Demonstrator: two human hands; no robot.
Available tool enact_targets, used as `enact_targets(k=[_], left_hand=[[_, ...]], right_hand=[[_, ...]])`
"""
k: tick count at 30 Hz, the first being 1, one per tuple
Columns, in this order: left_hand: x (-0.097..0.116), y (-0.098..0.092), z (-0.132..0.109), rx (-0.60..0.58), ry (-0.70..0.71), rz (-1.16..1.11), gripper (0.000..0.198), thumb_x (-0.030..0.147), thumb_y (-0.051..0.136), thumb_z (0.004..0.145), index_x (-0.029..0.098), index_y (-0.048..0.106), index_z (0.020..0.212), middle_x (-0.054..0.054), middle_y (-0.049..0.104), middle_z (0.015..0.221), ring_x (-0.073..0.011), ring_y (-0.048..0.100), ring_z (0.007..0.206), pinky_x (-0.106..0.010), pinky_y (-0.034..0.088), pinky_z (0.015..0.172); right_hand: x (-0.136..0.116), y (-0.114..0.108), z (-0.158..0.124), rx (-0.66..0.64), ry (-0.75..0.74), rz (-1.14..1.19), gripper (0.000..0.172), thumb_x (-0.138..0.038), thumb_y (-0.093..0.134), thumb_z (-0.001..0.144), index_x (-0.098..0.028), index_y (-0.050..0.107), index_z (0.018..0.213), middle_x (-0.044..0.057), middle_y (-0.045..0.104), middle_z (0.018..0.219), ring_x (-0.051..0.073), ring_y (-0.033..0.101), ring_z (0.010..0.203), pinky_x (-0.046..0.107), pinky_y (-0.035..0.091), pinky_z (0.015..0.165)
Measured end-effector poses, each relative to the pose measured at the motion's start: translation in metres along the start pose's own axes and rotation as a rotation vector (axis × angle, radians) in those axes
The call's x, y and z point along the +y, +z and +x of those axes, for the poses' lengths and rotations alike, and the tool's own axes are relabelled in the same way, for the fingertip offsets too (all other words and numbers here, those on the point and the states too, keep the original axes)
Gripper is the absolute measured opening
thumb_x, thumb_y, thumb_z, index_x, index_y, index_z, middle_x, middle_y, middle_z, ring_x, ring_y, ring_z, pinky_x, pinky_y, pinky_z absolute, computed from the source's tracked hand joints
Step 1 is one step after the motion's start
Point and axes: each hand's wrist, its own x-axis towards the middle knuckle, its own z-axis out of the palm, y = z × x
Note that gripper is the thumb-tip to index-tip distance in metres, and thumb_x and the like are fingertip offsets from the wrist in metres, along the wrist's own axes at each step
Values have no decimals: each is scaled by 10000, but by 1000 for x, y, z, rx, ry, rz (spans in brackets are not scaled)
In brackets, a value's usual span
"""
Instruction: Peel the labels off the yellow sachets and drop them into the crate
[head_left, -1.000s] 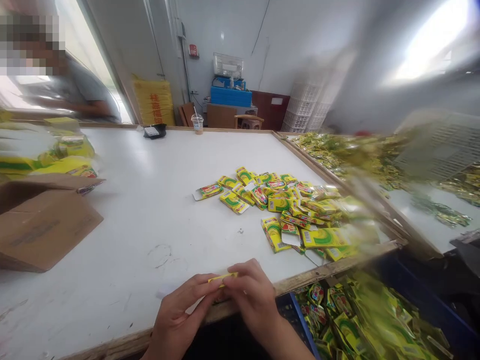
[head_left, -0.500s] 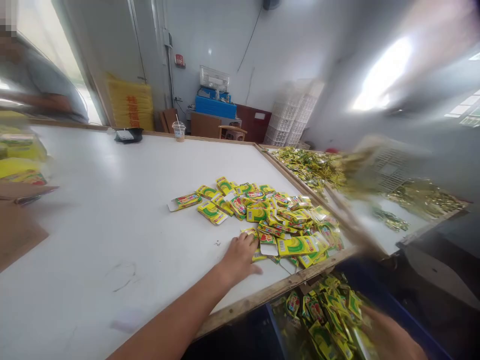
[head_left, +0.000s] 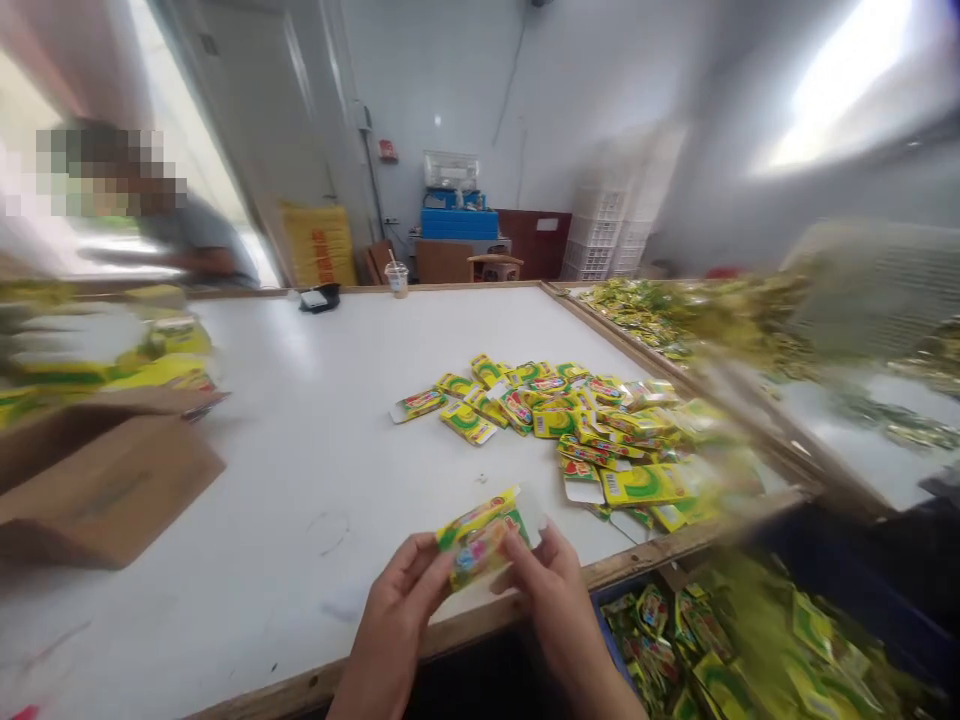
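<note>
Near the table's front edge I hold a small yellow-and-green carton [head_left: 480, 543] between both hands, a little blurred by motion. My left hand [head_left: 401, 605] is closed on its left end. My right hand [head_left: 551, 590] pinches its right side, thumb on the printed face, beside a pale opened end flap. Whether the right fingers also hold something small, I cannot tell. Beyond my hands lies a heap of similar cartons [head_left: 555, 422], some with white flaps open. Below the table edge at right, a blue bin [head_left: 611, 640] holds many yellow-green packets [head_left: 724, 690].
An open brown cardboard box [head_left: 120, 490] stands at left, near stacked yellow cartons [head_left: 169, 335]. A person [head_left: 180, 230] is at the far left. A wooden rim [head_left: 315, 685] edges the white table [head_left: 300, 420]. More shiny packets [head_left: 637, 310] lie on the right-hand table.
My left hand has come back from the heap with a carton. My right hand has risen from the bin to meet it. The view has swung left.
</note>
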Motion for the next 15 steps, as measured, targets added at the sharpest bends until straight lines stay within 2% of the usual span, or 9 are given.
enact_targets(k=[2,4,6,8,10,12,13,14,15], left_hand=[[1,-8,-12,80,7,53,420,440,705,784,205,643,1127,-91,706,1172,-287,615,1158,-403,456,1024],[2,-15,-14,134,68,123,525,454,702,784,236,607,1252,-78,678,1242,-279,547,1254,-424,381,1097],[3,-20,-10,106,95,150,519,450,674,814,240,600,1283,-70,673,1259,-268,544,1260,-431,367,1109],[1,-20,-4,58,78,137,472,432,668,823,198,647,1232,-80,713,1187,-271,614,1166,-415,436,1053],[-6,-16,0,52,67,100,493,406,645,842,166,622,1272,-82,751,1071,-261,681,1018,-387,526,930],[-15,-10,1,51,84,65,606,354,594,869,169,458,1430,-80,757,1032,-240,705,905,-359,568,819],[-21,-6,1,34,105,68,664,320,563,876,176,356,1490,-88,750,1065,-236,707,900,-358,571,814],[-26,-3,2,9,133,99,692,282,554,858,171,329,1503,-104,729,1141,-241,703,943,-361,562,852],[-30,0,2,-15,165,160,659,250,553,832,146,409,1466,-124,700,1211,-257,679,1040,-359,534,922]], right_hand=[[-2,10,5,-40,-93,-129,299,-375,641,873,-190,619,1106,33,662,861,164,599,689,252,509,558],[-8,13,8,-135,-197,-389,199,-277,670,843,-204,650,1027,10,654,827,154,569,677,245,477,586],[-12,17,10,-235,-297,-648,118,-184,691,795,-215,683,909,1,645,796,163,570,710,253,463,632],[-11,21,10,-282,-355,-770,129,-139,688,772,-227,701,864,3,647,798,175,586,750,257,466,656],[-5,22,8,-274,-341,-750,137,-174,685,780,-240,717,896,4,664,792,176,610,718,252,484,626],[6,21,5,-237,-279,-665,172,-279,702,777,-249,729,944,4,691,792,172,632,634,246,509,569],[12,19,3,-200,-247,-618,232,-348,711,764,-258,731,977,2,702,794,167,632,570,246,517,529],[18,18,1,-149,-222,-581,305,-420,712,748,-273,728,1015,-1,711,796,162,627,507,250,523,490],[22,16,-1,-93,-213,-562,365,-484,703,734,-295,723,1046,-1,719,795,164,624,460,258,527,455]])
